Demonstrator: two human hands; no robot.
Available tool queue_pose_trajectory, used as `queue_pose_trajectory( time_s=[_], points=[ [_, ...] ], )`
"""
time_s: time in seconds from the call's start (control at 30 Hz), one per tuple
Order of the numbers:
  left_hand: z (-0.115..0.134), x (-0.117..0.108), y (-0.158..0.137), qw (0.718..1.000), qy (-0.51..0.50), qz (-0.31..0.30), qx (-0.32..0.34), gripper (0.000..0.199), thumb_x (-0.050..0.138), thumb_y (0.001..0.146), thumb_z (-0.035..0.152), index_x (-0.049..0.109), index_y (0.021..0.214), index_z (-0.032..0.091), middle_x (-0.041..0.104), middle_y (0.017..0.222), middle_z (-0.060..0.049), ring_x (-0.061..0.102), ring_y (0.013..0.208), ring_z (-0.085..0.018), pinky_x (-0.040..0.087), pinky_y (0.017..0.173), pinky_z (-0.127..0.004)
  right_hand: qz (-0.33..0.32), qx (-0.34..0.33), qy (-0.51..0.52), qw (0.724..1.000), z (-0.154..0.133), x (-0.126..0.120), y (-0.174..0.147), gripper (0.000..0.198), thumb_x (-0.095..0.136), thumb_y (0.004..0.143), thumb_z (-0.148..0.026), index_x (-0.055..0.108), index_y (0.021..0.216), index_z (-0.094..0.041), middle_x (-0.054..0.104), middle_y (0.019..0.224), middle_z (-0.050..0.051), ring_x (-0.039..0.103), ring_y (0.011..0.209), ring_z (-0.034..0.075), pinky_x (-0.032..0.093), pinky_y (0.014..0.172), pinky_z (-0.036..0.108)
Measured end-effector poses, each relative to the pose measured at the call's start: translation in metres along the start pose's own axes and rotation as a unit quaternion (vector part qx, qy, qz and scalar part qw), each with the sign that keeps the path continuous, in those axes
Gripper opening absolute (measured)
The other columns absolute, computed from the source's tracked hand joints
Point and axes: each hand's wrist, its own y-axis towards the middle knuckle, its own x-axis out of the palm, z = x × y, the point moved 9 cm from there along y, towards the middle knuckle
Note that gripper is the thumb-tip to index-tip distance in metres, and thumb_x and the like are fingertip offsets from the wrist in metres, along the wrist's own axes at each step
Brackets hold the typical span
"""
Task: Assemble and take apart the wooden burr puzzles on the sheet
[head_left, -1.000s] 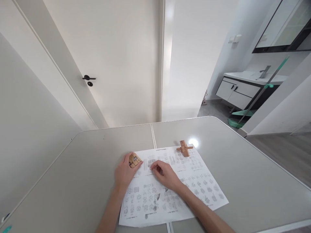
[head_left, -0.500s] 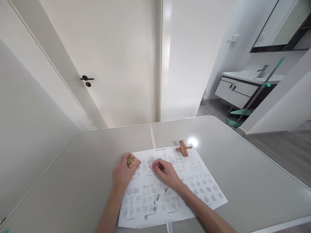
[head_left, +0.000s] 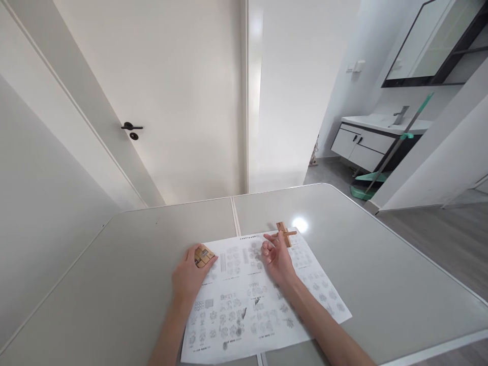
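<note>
My left hand [head_left: 190, 275] is closed around the edges of a flat wooden block puzzle [head_left: 205, 256], thumb on the near right side and fingers along the left. Dark gaps show between the puzzle's pieces. My right hand [head_left: 279, 262] is turned partly palm up, its fingers loosely apart and somewhat curled. Just beyond it stands a cross-shaped wooden burr puzzle [head_left: 285, 235], partly covered by the fingers; whether they touch it I cannot tell. Under both hands lies a white instruction sheet [head_left: 282, 335] printed with small grey diagrams.
The sheet lies on a grey table [head_left: 125, 284] with a pale rim and a seam down its middle. Behind the table are a white door [head_left: 190, 101] and, to the right, a sink cabinet [head_left: 362, 145] with a green broom and dustpan [head_left: 364, 192].
My right hand has moved right and away from me, from the sheet's middle to the cross-shaped puzzle, its fingers loosening. My left hand keeps hold of the flat puzzle. The view has shifted slightly.
</note>
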Motion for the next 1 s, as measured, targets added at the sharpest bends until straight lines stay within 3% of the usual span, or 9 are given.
queue_pose_trajectory(
  time_s=[0.2,0.33,0.47,0.53,0.6,0.7,0.87,1.0],
  points=[
    [0.004,-0.003,-0.001,1.0,0.002,0.007,0.007,0.053,0.066,0.088,0.06,0.054,0.128,0.027,0.07,0.128,-0.009,0.072,0.099,-0.03,0.053,0.07,-0.036,-0.002,-0.029,0.021,0.999,-0.014,-0.01,0.005,0.045,0.072,0.085,-0.067,0.064,0.092,-0.023,0.046,0.059,-0.006,0.042,0.045,0.01,0.034,0.035,0.022],
    [0.012,-0.019,-0.004,0.997,0.01,0.07,0.009,0.057,0.064,0.087,0.063,0.055,0.128,0.024,0.058,0.142,-0.012,0.072,0.094,-0.027,0.053,0.063,-0.035,-0.003,-0.033,0.013,0.999,-0.017,-0.008,0.001,0.041,0.082,0.081,-0.057,0.062,0.088,-0.021,0.046,0.059,-0.007,0.037,0.043,0.007,0.028,0.033,0.018],
    [0.019,-0.037,-0.011,0.987,-0.026,0.156,0.038,0.048,0.065,0.088,0.059,0.06,0.119,0.022,0.055,0.141,-0.013,0.071,0.089,-0.024,0.051,0.055,-0.031,-0.022,-0.028,-0.074,0.997,-0.009,0.005,-0.009,0.045,0.077,0.085,-0.062,0.063,0.093,-0.02,0.048,0.057,-0.007,0.037,0.042,0.007,0.024,0.034,0.019],
    [0.028,-0.039,-0.016,0.979,-0.083,0.164,0.084,0.037,0.065,0.091,0.051,0.061,0.113,0.022,0.058,0.134,-0.012,0.07,0.088,-0.021,0.051,0.058,-0.029,-0.049,-0.028,-0.139,0.989,-0.002,0.014,-0.014,0.047,0.069,0.089,-0.066,0.063,0.095,-0.02,0.049,0.055,-0.007,0.037,0.041,0.008,0.027,0.036,0.02],
    [0.044,-0.035,-0.022,0.968,-0.165,0.128,0.136,0.028,0.065,0.093,0.045,0.061,0.11,0.023,0.061,0.127,-0.01,0.068,0.086,-0.019,0.054,0.065,-0.03,-0.094,-0.041,-0.205,0.973,0.003,0.027,-0.021,0.048,0.06,0.095,-0.067,0.064,0.097,-0.02,0.051,0.054,-0.007,0.04,0.042,0.009,0.032,0.041,0.022],
    [0.068,-0.019,-0.033,0.938,-0.301,0.015,0.169,0.032,0.066,0.093,0.041,0.059,0.119,0.025,0.063,0.125,-0.009,0.066,0.098,-0.022,0.056,0.084,-0.036,-0.191,-0.054,-0.304,0.932,0.013,0.048,-0.035,0.046,0.05,0.102,-0.063,0.063,0.094,-0.02,0.054,0.051,-0.006,0.044,0.044,0.012,0.039,0.05,0.025],
    [0.089,0.017,-0.054,0.848,-0.479,-0.189,0.127,0.08,0.077,0.084,0.052,0.04,0.15,0.029,0.045,0.157,-0.013,0.044,0.145,-0.033,0.037,0.12,-0.049,-0.295,-0.079,-0.437,0.846,0.027,0.07,-0.061,0.042,0.043,0.108,-0.042,0.055,0.074,-0.021,0.056,0.052,-0.003,0.05,0.048,0.013,0.042,0.056,0.026],
    [0.084,0.031,-0.059,0.801,-0.537,-0.253,0.084,0.098,0.086,0.073,0.054,0.038,0.154,0.027,0.046,0.158,-0.016,0.039,0.149,-0.037,0.034,0.122,-0.051,-0.33,-0.099,-0.478,0.808,0.034,0.079,-0.074,0.029,0.044,0.102,-0.022,0.055,0.075,-0.021,0.054,0.053,-0.005,0.048,0.048,0.013,0.039,0.053,0.024]
  ],
)
